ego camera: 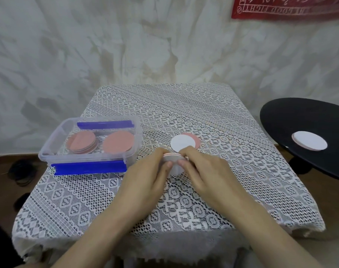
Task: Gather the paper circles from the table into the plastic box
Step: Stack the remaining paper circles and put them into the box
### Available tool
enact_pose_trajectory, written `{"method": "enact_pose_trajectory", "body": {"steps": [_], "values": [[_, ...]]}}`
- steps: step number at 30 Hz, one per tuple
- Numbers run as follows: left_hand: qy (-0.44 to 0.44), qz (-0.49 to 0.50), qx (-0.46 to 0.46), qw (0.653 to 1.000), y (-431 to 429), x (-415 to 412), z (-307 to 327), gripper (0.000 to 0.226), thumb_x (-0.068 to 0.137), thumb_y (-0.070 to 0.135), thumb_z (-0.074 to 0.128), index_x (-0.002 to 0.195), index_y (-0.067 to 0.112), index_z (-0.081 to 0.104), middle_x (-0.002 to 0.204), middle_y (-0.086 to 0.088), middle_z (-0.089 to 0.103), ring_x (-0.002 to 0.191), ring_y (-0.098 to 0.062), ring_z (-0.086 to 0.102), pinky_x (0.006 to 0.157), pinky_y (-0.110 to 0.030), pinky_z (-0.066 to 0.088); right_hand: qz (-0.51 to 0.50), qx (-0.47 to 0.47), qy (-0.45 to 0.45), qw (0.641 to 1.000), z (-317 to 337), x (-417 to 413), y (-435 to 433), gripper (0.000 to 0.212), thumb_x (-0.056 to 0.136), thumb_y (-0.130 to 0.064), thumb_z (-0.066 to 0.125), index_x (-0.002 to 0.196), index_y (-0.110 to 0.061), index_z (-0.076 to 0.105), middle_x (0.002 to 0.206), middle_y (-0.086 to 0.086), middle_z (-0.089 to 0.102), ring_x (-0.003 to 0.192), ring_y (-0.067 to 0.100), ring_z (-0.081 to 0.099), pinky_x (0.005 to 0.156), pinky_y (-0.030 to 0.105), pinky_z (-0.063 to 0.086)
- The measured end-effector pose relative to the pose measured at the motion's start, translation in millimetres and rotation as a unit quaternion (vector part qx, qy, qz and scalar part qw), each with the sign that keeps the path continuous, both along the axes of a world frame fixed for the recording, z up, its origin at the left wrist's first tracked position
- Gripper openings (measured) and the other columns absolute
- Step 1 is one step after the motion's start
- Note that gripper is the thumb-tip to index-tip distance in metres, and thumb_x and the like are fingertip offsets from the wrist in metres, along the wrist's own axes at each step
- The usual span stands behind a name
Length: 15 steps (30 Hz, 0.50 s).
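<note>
A small stack of paper circles (173, 161), pink and white, sits in the middle of the table between my hands. My left hand (149, 171) holds its left edge with curled fingers and thumb. My right hand (201, 167) pinches its right edge. Just behind lies a white circle (182, 143) overlapping a pink circle (195, 139). The clear plastic box (48, 149) with blue clips stands at the left and holds two piles of pink circles (118, 144).
A lace cloth (184, 105) covers the square table. To the right a black round stool (292, 120) carries more white and pink circles (310, 143). Dark cables (22, 174) lie on the floor at the left.
</note>
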<state>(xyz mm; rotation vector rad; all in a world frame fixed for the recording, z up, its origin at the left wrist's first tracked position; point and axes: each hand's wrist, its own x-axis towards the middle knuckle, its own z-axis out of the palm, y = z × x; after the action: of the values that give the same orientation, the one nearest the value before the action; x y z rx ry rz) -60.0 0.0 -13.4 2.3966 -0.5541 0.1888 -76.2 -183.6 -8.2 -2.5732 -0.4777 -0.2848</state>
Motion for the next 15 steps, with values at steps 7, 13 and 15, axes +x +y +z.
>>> {"method": "enact_pose_trajectory", "body": {"steps": [7,13,15], "values": [[0.005,0.007,0.002,1.0,0.0,1.1,-2.6,0.009,0.103,0.032,0.042,0.096,0.028,0.046,0.077,0.01,0.058,0.07,-0.009,0.054,0.063,-0.04,0.048,0.001,-0.026,0.019,0.999,-2.9,1.2,5.3,0.007,0.107,-0.033,0.036,0.102,-0.028,0.039,0.075,-0.011,0.051,0.063,0.013,0.049,0.057,0.038,0.042],[0.041,0.005,-0.004,0.999,0.9,2.9,-8.6,0.016,0.104,0.029,0.044,0.089,0.026,0.04,0.068,0.004,0.054,0.06,-0.012,0.051,0.055,-0.038,0.04,-0.003,-0.05,0.057,0.997,-4.6,3.4,7.7,0.018,0.107,-0.035,0.035,0.09,-0.031,0.03,0.07,-0.01,0.049,0.06,0.013,0.048,0.056,0.038,0.04],[0.036,0.002,-0.017,0.999,5.4,1.6,-5.4,0.016,0.103,0.031,0.046,0.089,0.026,0.04,0.066,0.004,0.053,0.06,-0.011,0.05,0.055,-0.037,0.038,-0.006,-0.02,0.053,0.998,0.7,2.7,8.6,0.02,0.106,-0.039,0.038,0.088,-0.032,0.035,0.068,-0.011,0.051,0.059,0.008,0.049,0.054,0.033,0.039]]}}
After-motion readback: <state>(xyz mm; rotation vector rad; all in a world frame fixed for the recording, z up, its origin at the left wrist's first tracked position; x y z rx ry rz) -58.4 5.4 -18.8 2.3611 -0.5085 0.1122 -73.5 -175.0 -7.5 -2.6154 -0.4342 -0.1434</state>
